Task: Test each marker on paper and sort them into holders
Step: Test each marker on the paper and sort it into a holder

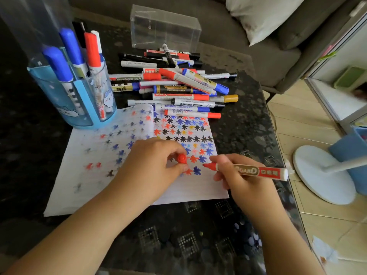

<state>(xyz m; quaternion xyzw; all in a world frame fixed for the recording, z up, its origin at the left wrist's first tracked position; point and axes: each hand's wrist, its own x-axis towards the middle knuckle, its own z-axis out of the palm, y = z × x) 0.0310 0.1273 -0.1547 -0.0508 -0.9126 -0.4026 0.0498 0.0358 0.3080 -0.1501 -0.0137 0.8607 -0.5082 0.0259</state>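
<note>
A dark speckled table (244,124) holds everything. An open paper pad (111,175) lies in the middle. Behind the pad is a heap of markers (174,86). A blue holder (79,108) stands on the pad's far left corner. A clear box (164,28) sits behind the markers.

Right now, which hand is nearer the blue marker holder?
Left. The left hand, pinching the red cap, lies just below-right of the blue holder; the right hand is farther right.

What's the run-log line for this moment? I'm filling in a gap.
left hand: holds red cap | right hand: holds uncapped red marker | tip over paper | blue holder: four markers
</note>
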